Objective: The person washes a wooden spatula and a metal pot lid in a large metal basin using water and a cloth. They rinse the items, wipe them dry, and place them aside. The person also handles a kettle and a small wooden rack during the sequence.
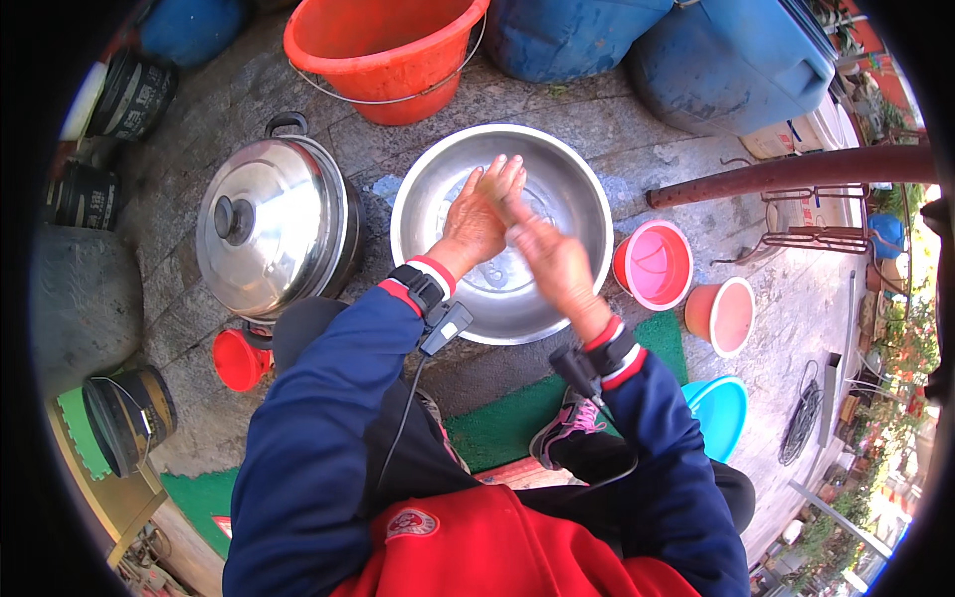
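Over a wide stainless steel basin (574, 298) on the ground, my two hands meet. My left hand (475, 224) is held flat with its fingers extended towards the basin's far side. My right hand (548, 257) lies across or against the fingers of the left one and is blurred, so its fingertips are hard to make out. I see no object in either hand. The basin's bottom looks wet, with some droplets. Straps with small devices sit on both wrists. A lidded steel pot (272, 224) stands left of the basin.
A large red bucket (388, 74) and blue plastic drums (574, 37) stand beyond the basin. To the right are a pink bucket (653, 265), an orange-pink pail (720, 317), a turquoise basin (720, 418) and a rusty pipe (791, 175). A small red container (240, 360) sits near the pot.
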A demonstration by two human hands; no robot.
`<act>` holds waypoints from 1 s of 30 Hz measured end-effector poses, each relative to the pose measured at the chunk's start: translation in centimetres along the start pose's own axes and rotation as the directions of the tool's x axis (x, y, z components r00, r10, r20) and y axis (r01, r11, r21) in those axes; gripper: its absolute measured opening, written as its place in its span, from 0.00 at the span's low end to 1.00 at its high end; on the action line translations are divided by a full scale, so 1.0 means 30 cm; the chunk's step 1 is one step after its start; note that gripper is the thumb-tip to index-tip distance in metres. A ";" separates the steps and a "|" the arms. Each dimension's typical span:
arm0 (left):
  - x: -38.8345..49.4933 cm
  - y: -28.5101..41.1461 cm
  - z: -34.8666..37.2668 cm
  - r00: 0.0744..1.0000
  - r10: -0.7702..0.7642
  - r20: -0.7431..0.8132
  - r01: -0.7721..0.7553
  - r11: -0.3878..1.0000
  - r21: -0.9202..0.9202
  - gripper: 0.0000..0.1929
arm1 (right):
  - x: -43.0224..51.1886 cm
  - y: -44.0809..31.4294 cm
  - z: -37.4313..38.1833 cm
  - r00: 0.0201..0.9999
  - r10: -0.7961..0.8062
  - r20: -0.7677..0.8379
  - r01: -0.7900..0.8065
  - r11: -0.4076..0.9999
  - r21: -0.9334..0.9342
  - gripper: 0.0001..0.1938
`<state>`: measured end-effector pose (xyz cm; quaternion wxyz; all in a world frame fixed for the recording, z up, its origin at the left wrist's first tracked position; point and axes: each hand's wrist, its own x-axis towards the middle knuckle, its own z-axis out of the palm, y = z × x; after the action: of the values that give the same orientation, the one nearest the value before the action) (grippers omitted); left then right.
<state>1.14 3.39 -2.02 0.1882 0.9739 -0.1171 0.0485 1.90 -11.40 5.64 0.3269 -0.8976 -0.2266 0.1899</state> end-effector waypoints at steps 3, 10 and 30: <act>-0.006 -0.010 0.034 0.999 0.014 0.046 -0.019 0.995 0.097 0.30 | 0.013 -0.016 0.046 0.999 0.043 -0.020 -0.045 0.987 -0.157 0.20; -0.048 0.007 0.018 0.974 0.130 0.186 -0.152 0.982 0.108 0.30 | 0.212 0.211 0.036 0.994 0.081 -0.073 -0.101 0.939 -0.330 0.21; 0.049 -0.042 -0.034 0.870 -0.456 -0.189 0.171 0.638 -0.750 0.31 | 0.022 -0.067 0.150 0.860 0.346 0.375 -0.502 0.439 0.745 0.25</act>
<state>2.82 4.61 -1.32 0.5735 0.8021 0.0843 0.1434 -0.33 -7.43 3.65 0.6277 -0.6464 0.0953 0.4231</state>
